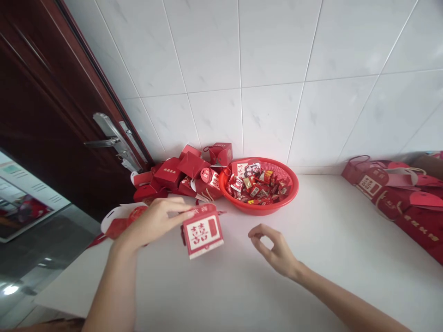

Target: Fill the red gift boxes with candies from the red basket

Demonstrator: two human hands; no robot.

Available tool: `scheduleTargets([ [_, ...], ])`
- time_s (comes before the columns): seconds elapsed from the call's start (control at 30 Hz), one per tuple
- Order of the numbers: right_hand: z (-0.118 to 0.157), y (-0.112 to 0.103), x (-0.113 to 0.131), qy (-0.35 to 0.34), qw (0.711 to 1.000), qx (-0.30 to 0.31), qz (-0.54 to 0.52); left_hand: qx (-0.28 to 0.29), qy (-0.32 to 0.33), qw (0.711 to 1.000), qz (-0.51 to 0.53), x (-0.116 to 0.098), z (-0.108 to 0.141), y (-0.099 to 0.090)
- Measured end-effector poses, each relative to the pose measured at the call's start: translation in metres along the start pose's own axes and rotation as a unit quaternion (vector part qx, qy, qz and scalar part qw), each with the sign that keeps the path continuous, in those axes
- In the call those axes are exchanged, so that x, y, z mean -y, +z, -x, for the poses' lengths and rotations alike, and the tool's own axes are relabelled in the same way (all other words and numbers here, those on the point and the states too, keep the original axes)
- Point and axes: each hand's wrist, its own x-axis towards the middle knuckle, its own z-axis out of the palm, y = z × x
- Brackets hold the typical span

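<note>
My left hand (159, 221) grips the top of a small red gift box (202, 233), its fingers and thumb closed at the box's upper left. The box has a white panel with red double-happiness characters, and it is held above the white table, tilted a little. My right hand (272, 249) is to the right of the box and apart from it. Its thumb and index finger curl together into a ring, with nothing visible between them. Behind the hands stands a red plastic basket (260, 210) holding many wrapped candies (261, 189) and a printed card.
Red gift boxes (182, 170) are heaped against the tiled wall, left of the basket. Nearer my left arm lie partly unfolded boxes (119, 221). More red boxes (387, 189) line the table's right side. A dark door with a metal handle (112, 140) is at left.
</note>
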Motion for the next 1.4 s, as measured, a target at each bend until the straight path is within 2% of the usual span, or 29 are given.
scheduleTargets([
  [0.1, -0.023, -0.018, 0.018, -0.013, 0.999, -0.038, -0.014, 0.029, 0.202, 0.979, -0.008, -0.031, 0.002, 0.028],
  [0.17, -0.035, -0.030, 0.030, -0.031, 0.999, -0.025, -0.010, -0.013, 0.308, 0.949, -0.059, -0.046, -0.003, 0.054],
  [0.27, -0.043, -0.047, 0.039, -0.058, 0.997, 0.038, 0.043, -0.062, 0.392, 0.909, -0.126, -0.059, -0.009, 0.089],
  [0.33, -0.041, -0.056, 0.039, -0.051, 0.992, 0.075, 0.091, -0.050, 0.407, 0.904, -0.122, -0.062, -0.010, 0.103],
  [0.4, -0.036, -0.063, 0.036, -0.030, 0.986, 0.095, 0.135, -0.006, 0.397, 0.914, -0.086, -0.063, -0.008, 0.108],
  [0.5, -0.030, -0.073, 0.034, -0.014, 0.979, 0.092, 0.184, 0.053, 0.348, 0.936, -0.008, -0.063, -0.005, 0.105],
  [0.63, -0.029, -0.084, 0.038, -0.015, 0.971, 0.088, 0.223, 0.076, 0.276, 0.958, 0.025, -0.065, -0.009, 0.101],
  [0.7, -0.030, -0.090, 0.039, 0.016, 0.963, 0.110, 0.247, 0.083, 0.251, 0.964, 0.017, -0.069, -0.014, 0.101],
  [0.8, -0.027, -0.097, 0.034, 0.060, 0.948, 0.179, 0.258, 0.111, 0.217, 0.970, 0.020, -0.076, -0.021, 0.102],
  [0.9, -0.023, -0.102, 0.027, 0.060, 0.946, 0.215, 0.236, 0.134, 0.164, 0.977, 0.023, -0.084, -0.025, 0.103],
  [1.17, -0.025, -0.097, 0.025, 0.070, 0.942, 0.268, 0.192, 0.137, 0.050, 0.988, 0.060, -0.079, -0.028, 0.111],
  [1.4, -0.031, -0.095, 0.024, 0.040, 0.949, 0.256, 0.180, 0.079, 0.071, 0.994, 0.026, -0.086, -0.042, 0.111],
])
